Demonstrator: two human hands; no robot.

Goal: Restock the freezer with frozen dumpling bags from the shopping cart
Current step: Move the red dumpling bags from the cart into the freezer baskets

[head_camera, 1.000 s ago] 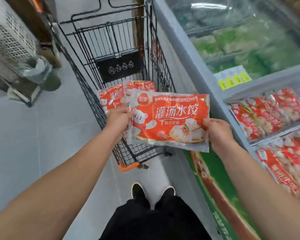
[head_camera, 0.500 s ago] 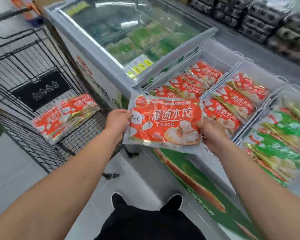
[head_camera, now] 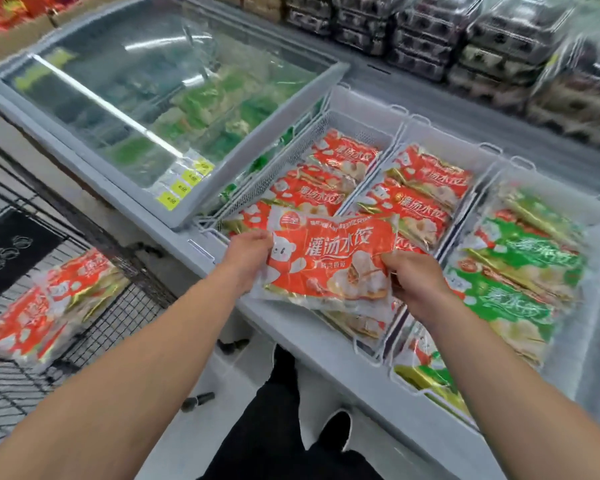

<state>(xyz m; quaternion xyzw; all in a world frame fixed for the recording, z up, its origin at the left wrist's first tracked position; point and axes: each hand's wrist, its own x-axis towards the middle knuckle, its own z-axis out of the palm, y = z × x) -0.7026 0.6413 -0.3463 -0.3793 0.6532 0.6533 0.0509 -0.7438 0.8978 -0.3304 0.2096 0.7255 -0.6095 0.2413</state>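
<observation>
I hold one orange frozen dumpling bag (head_camera: 336, 261) flat over the front rim of the open freezer (head_camera: 312, 337). My left hand (head_camera: 246, 254) grips its left edge and my right hand (head_camera: 413, 282) grips its right edge. Below it, white wire baskets (head_camera: 291, 157) in the freezer hold several orange dumpling bags (head_camera: 420, 195). To the right lie green dumpling bags (head_camera: 520, 268). More orange bags (head_camera: 49, 306) lie in the black wire shopping cart (head_camera: 118, 317) at the left.
A slid-back glass lid (head_camera: 146, 98) covers the freezer's left half, with yellow price tags (head_camera: 184, 185) on it. Shelves of wrapped dark packs (head_camera: 492, 39) stand behind the freezer. My shoes and dark trousers (head_camera: 284, 427) are close to the freezer's front.
I have turned from the cart to the freezer. Both hands carried the orange bag rightward and forward, from beside the cart to over the freezer's front baskets.
</observation>
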